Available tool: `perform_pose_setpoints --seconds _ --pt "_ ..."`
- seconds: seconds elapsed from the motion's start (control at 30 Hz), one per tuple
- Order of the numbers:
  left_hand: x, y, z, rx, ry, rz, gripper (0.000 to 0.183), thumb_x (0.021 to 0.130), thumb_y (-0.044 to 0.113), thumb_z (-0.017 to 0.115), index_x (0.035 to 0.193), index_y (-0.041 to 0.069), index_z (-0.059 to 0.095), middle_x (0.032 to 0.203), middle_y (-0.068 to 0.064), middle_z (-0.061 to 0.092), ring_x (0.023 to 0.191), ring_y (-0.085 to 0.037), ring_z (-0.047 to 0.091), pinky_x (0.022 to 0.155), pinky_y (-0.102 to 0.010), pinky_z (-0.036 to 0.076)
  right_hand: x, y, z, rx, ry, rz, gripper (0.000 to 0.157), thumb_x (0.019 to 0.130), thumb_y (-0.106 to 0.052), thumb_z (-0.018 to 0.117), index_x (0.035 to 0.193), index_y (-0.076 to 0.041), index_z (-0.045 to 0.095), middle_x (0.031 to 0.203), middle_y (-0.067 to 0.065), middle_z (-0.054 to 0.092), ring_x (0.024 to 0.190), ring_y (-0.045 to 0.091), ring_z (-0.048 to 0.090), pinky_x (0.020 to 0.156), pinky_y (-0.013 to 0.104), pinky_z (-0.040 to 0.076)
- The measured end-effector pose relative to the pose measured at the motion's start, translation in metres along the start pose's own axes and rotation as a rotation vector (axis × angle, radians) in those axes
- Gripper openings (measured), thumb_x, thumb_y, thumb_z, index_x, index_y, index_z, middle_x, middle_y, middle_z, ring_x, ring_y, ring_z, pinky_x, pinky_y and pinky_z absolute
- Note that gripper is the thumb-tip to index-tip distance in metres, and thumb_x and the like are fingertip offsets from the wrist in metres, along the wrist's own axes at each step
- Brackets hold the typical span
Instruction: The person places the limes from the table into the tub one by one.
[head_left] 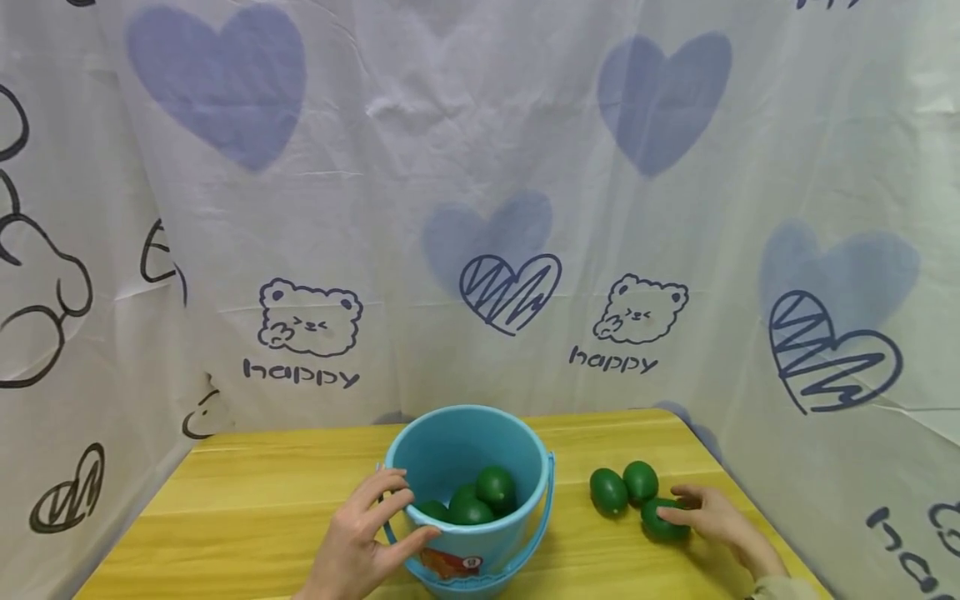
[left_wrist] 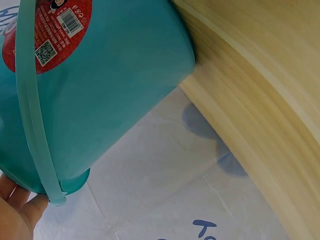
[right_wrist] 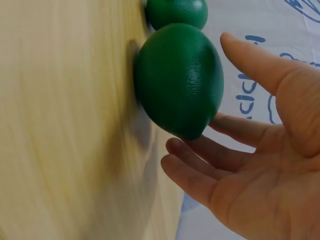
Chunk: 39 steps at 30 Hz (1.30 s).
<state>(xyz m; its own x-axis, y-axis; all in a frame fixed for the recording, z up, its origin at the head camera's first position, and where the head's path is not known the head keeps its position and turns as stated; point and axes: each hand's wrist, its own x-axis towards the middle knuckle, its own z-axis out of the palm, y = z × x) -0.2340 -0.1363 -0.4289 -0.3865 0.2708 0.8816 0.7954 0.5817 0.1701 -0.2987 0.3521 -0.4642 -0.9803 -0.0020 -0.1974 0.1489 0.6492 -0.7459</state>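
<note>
— Right fingers (right_wrist: 190, 179), in what state?
— Loosely opened around a dark green fruit (head_left: 662, 522) to the right of the bucket (head_left: 502, 537), with the thumb apart from it in the wrist view. Hard to tell whether touching at the fingertips.
— And the left fingers (head_left: 382, 482)?
— Gripping the left side of the bucket's rim, with the thumb on the outside.
— Looks of that fruit, then?
— Smooth and glossy, egg-shaped, tapering to a blunt point at one end, with small pale highlights on the skin. Lying on the yellow wood-grained counter (head_left: 262, 500).
— Just beside it?
— On the side toward the bucket, two matching fruits (head_left: 608, 492), close together. Inside the bucket, at least three more green fruits (head_left: 495, 486), heaped toward the front.
— Farther out?
— On the bucket's outside, a red label (left_wrist: 55, 30) with a barcode, and a pale blue handle (left_wrist: 32, 110). Behind the bucket, a white curtain (head_left: 420, 125) printed with blue hearts, bears and the word "happy".
</note>
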Motion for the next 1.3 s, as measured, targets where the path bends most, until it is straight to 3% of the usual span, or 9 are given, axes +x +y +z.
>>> perform_pose_setpoints --seconds 0.37,0.7,1.07,1.3 --pt "0.000 0.002 -0.002 -0.012 -0.020 -0.043 0.036 0.063 0.036 0.081 0.092 0.019 0.067 0.109 0.004 0.056 0.103 -0.018 0.054 0.088 -0.036 0.047 0.002 0.007 0.009 0.022 -0.012 -0.006 0.076 0.076 -0.042 0.070 0.128 0.007 0.043 0.119 0.028 0.049 0.107 0.038 0.048 0.083 0.045 0.046" --pt "0.001 0.002 -0.003 -0.017 -0.021 -0.045 0.037 0.063 0.036 0.081 0.092 0.018 0.067 0.108 0.004 0.057 0.104 -0.019 0.054 0.087 -0.039 0.047 0.004 0.006 0.012 0.022 0.008 0.028 0.065 0.073 -0.042 0.072 0.117 0.004 0.055 0.104 0.010 0.058 0.094 0.023 0.053 0.080 0.041 0.046" --pt "-0.001 0.003 -0.002 -0.018 -0.028 -0.058 0.036 0.064 0.036 0.081 0.092 0.020 0.066 0.109 0.006 0.056 0.105 -0.017 0.053 0.088 -0.040 0.047 0.000 0.007 0.014 0.040 0.050 0.059 0.052 0.074 -0.047 0.070 0.095 -0.001 0.058 0.094 0.009 0.055 0.085 0.023 0.050 0.070 0.035 0.045" --pt "-0.001 0.002 -0.002 -0.012 -0.026 -0.068 0.036 0.064 0.037 0.081 0.092 0.020 0.067 0.110 0.006 0.056 0.105 -0.017 0.053 0.087 -0.039 0.048 0.000 0.007 0.011 0.136 0.108 0.077 0.066 0.074 -0.043 0.072 0.109 0.007 0.048 0.098 0.016 0.052 0.081 0.023 0.052 0.065 0.036 0.051"
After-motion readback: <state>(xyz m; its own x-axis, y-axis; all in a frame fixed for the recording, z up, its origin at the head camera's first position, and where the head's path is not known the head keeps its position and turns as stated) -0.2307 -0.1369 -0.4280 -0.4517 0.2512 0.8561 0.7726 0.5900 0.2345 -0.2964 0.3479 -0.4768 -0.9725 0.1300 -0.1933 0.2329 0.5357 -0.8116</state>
